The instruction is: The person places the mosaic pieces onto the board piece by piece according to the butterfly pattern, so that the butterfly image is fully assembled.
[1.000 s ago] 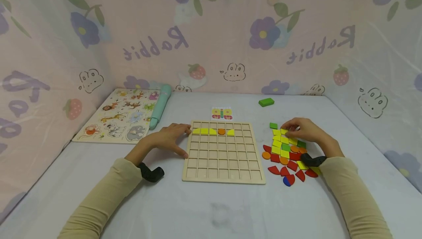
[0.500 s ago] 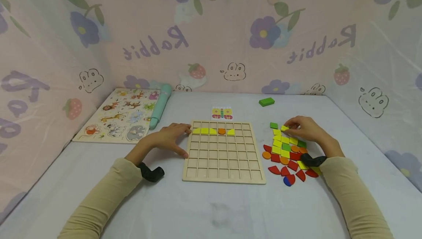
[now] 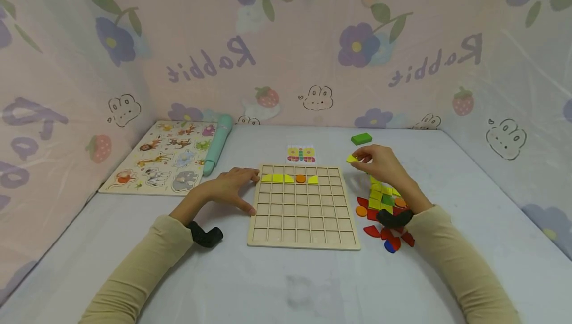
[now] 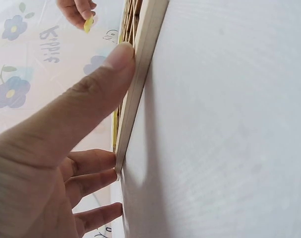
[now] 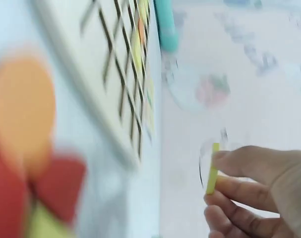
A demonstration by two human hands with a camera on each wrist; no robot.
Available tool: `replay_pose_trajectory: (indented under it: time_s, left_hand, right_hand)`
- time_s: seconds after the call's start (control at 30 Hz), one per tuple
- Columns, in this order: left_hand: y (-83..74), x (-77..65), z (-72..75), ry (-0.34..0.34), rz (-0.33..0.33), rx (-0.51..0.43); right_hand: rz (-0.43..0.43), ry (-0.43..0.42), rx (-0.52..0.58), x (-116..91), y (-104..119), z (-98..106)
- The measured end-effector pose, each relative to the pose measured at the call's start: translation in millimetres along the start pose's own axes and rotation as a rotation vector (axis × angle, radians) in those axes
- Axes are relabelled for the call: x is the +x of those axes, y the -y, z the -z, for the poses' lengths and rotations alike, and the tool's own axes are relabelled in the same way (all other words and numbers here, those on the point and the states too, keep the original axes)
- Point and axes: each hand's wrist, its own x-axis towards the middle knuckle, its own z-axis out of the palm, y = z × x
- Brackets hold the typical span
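Observation:
A wooden grid board lies mid-table. Along its second row sit yellow pieces, an orange disc and another curved-edged yellow piece. My left hand rests at the board's left edge, thumb and fingers spread; in the left wrist view the thumb touches the rim. Right of the board's far corner, my right hand pinches a thin yellow tile above the table. The right wrist view shows this tile edge-on between thumb and fingers.
Loose yellow, red, green and orange pieces lie right of the board, partly hidden by my right arm. Behind the board is a butterfly pattern card. A green block, animal puzzle board and teal stick-shaped object lie farther back.
My right hand has picked a yellow tile from the pile, lifted it and carried it left toward the board. The left hand stays at the board's edge.

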Motion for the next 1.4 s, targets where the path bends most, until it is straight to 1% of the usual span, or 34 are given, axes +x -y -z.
replay_pose_trajectory:
  time_s: [0.17,0.27,0.4,0.53,0.77,1.1,1.4]
  left_hand:
    - [-0.8,0.6,-1.2,0.004,0.003,-0.003]
    - [-1.6,0.2,-0.9,0.005,0.003,0.000]
    - [-1.4,0.5,-0.3,0.008,0.005,0.003]
    - [-0.9,1.2,-0.2,0.011,0.009,0.005]
    - [-2.2,-0.2,1.3,0.008,0.007,0.006]
    - [0.9,-0.1,0.3,0.004,0.004,0.010]
    - [0.0,-0.1,0.6,0.006,-0.002,0.025]
  right_hand:
    - [0.049,0.052,0.092,2.9,24.6,-22.8]
    - [0.077,0.090,0.116,3.5,30.7,-32.7]
    - [0.124,0.120,0.109,5.7,28.1,-41.3]
    - [0.129,0.135,0.113,7.5,22.5,-46.3]
    - [0.170,0.159,0.138,10.0,16.5,-51.6]
    - [0.151,0.177,0.153,12.3,14.7,-56.4]
    - [0.162,0.188,0.173,11.0,13.1,-57.1]
